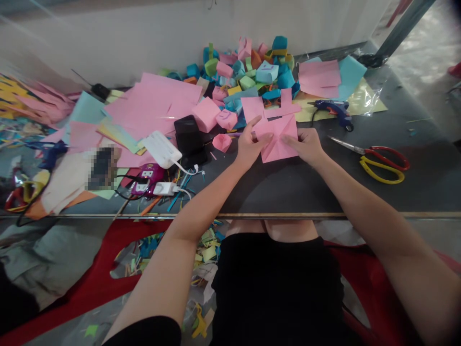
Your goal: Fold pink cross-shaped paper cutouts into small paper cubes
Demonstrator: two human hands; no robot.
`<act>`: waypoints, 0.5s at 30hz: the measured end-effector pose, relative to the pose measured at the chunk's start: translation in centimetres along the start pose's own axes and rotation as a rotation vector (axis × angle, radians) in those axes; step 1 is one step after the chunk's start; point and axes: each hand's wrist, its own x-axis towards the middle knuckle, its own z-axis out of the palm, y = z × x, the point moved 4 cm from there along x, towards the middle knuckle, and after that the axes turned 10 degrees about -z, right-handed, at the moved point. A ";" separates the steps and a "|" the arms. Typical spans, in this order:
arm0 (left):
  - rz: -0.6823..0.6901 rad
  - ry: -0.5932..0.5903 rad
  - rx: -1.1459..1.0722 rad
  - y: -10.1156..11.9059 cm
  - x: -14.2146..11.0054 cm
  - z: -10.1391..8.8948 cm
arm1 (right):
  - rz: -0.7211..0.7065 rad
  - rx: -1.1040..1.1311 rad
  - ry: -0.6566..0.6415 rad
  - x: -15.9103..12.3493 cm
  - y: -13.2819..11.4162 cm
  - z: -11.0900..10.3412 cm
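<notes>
A square of pink paper (279, 139) with crease lines meeting at its middle is held up over the dark table. My left hand (249, 143) grips its left side, thumb on the front and index finger raised. On the right side my right hand (308, 145) pinches the same sheet, its thumb near the centre and its other fingers curled behind. Just beyond lie more cut pink pieces (253, 108). A small folded pink paper cup (222, 142) sits left of my left hand. To the right of my right hand rest scissors (374, 156) with red and yellow handles.
Folded paper boxes (248, 72) are heaped against the wall. Pink sheets (147, 105) spread across the left. A blue glue gun (334, 109) lies at right. A black phone (189, 137), a white power bank (162, 149) and a purple power strip (153, 174) with cables lie left.
</notes>
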 end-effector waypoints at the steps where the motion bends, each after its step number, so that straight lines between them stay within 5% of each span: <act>1: 0.027 -0.029 0.007 -0.1 0.1 0.1 | -0.009 -0.002 0.003 0.0 0.0 0.0; 6: 0.158 -0.104 0.070 -0.4 0.2 0.3 | -0.051 0.001 0.005 0.1 -0.1 0.2; 15: 0.069 -0.109 0.027 -0.5 0.5 0.4 | -0.054 0.052 -0.033 0.0 0.3 0.3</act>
